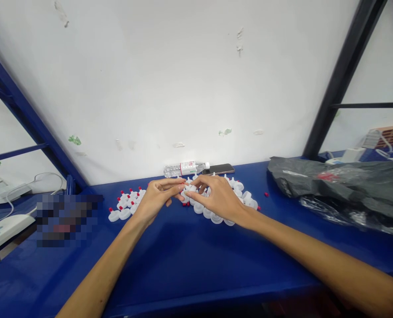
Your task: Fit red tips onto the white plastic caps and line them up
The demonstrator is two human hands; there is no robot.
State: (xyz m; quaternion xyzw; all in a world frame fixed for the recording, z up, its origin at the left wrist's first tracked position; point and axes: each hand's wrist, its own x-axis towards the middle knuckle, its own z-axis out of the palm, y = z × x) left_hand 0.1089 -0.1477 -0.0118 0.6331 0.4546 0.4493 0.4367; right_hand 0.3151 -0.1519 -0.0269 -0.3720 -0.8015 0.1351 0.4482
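Observation:
Over the middle of the blue table, my left hand [157, 194] and my right hand [218, 195] meet at the fingertips. My right thumb and fingers are closed on a white plastic nozzle lid [190, 188]. A bit of red shows at my left fingertips, which pinch a small red cap [183, 182], partly hidden. Left of my left hand stand several white lids with red tips [124, 213]. Beneath and around my right hand lies a cluster of white lids [216, 218], most with bare nozzles. Small red caps [186, 204] lie under the hands.
A clear water bottle [188, 168] lies by the wall beside a dark phone [220, 169]. One loose red cap [266, 194] is to the right. Grey plastic bags [342, 187] cover the table's right side. Blue and black frame posts [335, 84] rise at the sides.

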